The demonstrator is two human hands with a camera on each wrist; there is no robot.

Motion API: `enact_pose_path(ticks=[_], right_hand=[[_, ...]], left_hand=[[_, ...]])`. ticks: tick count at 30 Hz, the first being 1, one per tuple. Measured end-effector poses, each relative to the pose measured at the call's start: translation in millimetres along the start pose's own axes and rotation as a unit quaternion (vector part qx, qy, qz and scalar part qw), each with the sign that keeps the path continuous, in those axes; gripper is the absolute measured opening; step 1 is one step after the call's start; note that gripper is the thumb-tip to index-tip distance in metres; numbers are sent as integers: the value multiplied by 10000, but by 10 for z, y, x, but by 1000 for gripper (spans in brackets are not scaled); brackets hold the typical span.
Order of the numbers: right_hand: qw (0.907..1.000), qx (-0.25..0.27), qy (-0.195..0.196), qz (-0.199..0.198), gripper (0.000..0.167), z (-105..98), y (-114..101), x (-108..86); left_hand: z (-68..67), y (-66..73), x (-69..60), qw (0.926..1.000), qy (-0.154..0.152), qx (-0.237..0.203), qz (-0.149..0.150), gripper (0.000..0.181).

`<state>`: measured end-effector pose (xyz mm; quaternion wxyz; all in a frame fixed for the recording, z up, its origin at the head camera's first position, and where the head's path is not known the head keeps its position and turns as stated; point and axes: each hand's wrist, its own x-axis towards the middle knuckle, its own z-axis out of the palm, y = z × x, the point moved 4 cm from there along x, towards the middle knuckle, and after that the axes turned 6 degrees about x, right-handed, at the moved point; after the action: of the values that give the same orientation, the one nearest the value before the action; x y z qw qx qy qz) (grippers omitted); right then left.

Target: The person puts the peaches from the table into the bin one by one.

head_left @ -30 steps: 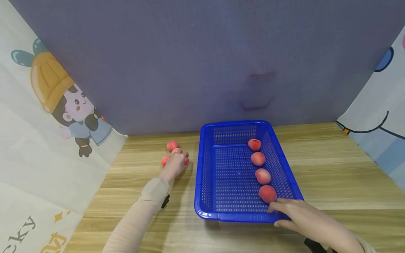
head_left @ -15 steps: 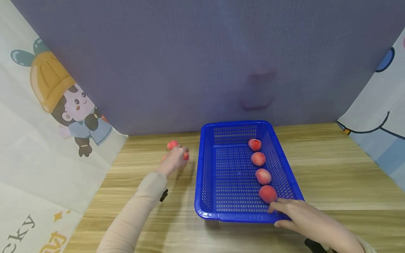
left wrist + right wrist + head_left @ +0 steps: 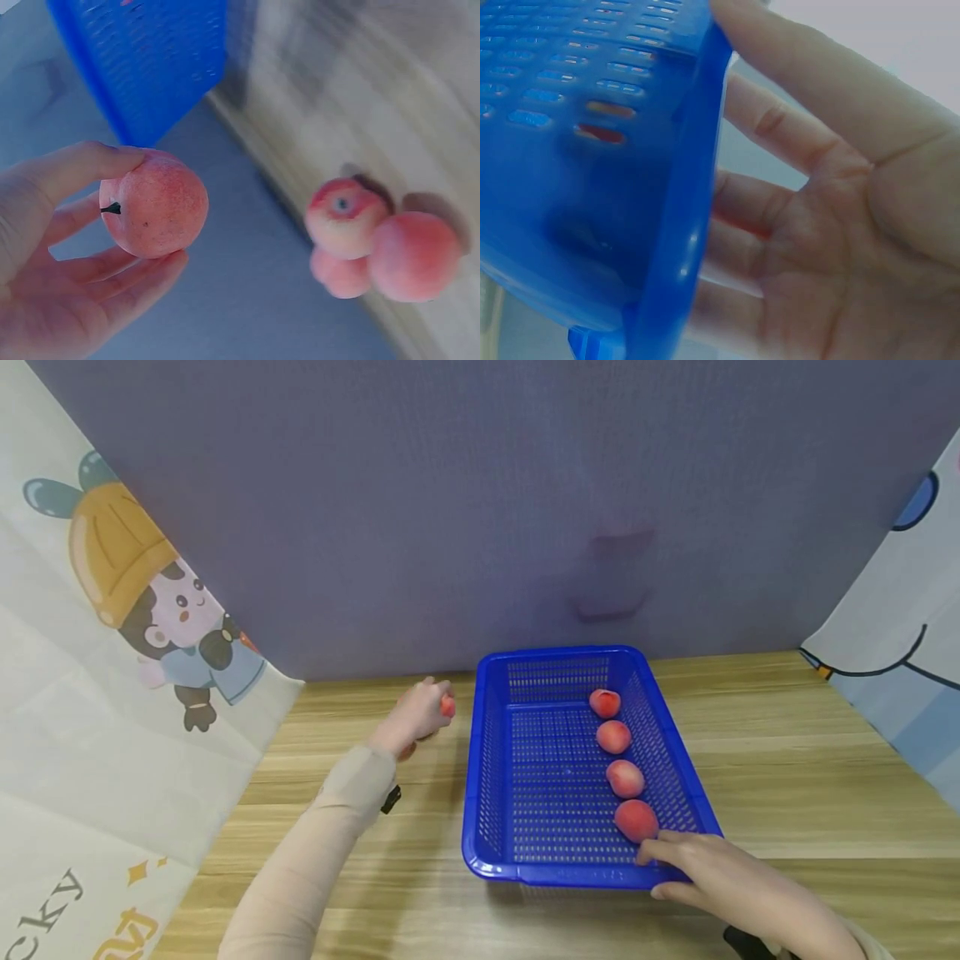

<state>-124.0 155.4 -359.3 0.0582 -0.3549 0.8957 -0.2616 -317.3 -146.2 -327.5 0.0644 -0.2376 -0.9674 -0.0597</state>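
Two-handed working. Pinching one round, pinkish-red, dark-stemmed peach (image 3: 161, 206) between thumb and fingertips of the left hand (image 3: 420, 710), lifting it clear of the pale-brown wood-grain tabletop (image 3: 420, 885). Gripping a blue, rectangular, perforated plastic basket (image 3: 555, 874) by its near corner rim with the right hand (image 3: 697, 860), placing it just right of the left hand. Counting four round, red-and-pale peaches (image 3: 625, 778) in a row inside, running away from the right fingertips; at the closest one, not telling touching from near. Spotting three loose, round, pink-and-red peaches (image 3: 394, 255) huddled on the wood, below and apart from the left hand, mostly hidden by it in the head view.

Watching for trouble: possibly dropping the held peach, from relying on a shallow fingertip hold on a round surface; perhaps bumping the basket wall beside the left hand, from crossing too low; maybe knocking the row out of line, from letting go too high; possibly tipping the basket, from pressing down on its rim with the right hand.

Comparing with half a second earlier: carrying the held peach higher in the head view, now covering with the left hand a loose peach then showing beyond it. Noting no change at the right hand or in the row.
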Motion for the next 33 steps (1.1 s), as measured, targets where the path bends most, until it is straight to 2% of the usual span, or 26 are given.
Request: enact_pose_path(ticks=[3,7,10,18,24,33], right_hand=[[10000,-28,41,-28,17,-5,-5,1],[10000,-12,47,-34,17,-1,-5,-1],[10000,-7,47,-28,17,0,-5,-2],[10000,40,-15,-2,17,2,0,-12],[10000,-11,0,-38,17,1,3,-17],[9997,-73,134,-202,17,-4,-4,-17]], left_hand=[[-93,59,59,10000,-47,-31,39,27],[-199,157,135,9996,82,7,281,24],[-256,237,200,9985,164,199,490,24],[-368,475,352,9984,-235,349,376,32],[-434,667,465,9978,-418,280,434,33],[-460,936,641,9963,-439,315,662,30]])
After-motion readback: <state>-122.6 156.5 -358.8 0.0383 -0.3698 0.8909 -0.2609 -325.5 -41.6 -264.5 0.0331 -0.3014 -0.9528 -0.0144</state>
